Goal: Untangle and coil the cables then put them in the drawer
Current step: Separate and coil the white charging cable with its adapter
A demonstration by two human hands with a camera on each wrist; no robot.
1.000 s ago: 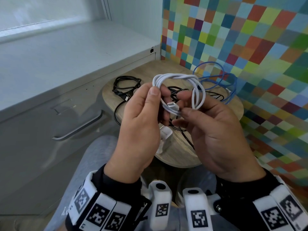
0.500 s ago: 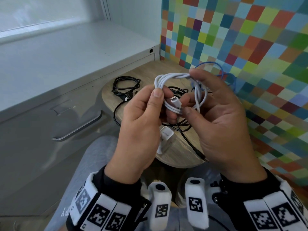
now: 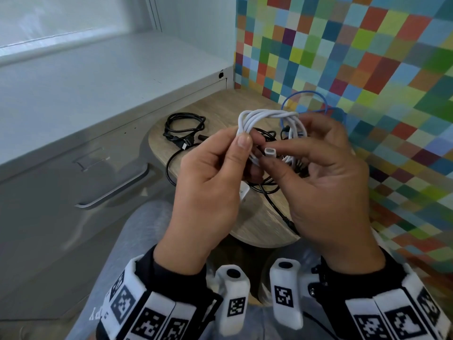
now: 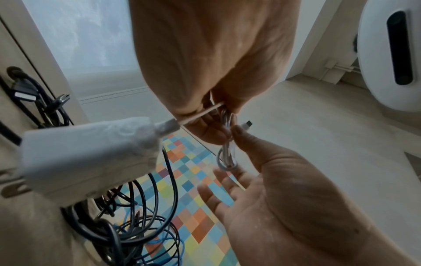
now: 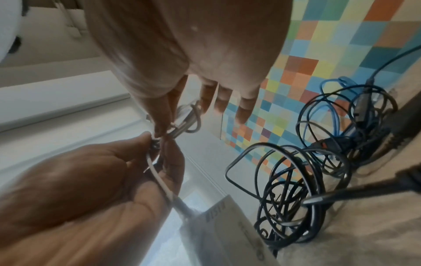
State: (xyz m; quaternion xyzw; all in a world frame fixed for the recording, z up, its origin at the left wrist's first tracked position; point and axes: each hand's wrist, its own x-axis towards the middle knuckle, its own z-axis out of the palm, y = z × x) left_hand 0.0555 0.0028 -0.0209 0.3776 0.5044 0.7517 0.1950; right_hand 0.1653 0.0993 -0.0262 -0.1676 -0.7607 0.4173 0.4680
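On the far left, the grey metal cabinet drawer with a curved handle (image 3: 73, 182) stands closed. Beside it, on the round wooden table (image 3: 220, 106), lies a small coiled black cable (image 3: 185, 125). Above the table's near edge, the left hand (image 3: 208, 182) pinches one side of the coiled white charging cable (image 3: 267, 116) between thumb and curled fingers, its white plug-in adapter block (image 4: 89, 156) dangling below. The right hand (image 3: 326, 182) pinches the white cable's connector end (image 3: 270, 152) between thumb and forefinger, other fingers loosely spread. Behind them lie tangled black cables (image 5: 293, 194) and a light blue cable (image 3: 306, 99) near the colourful checkered wall (image 3: 367, 57).
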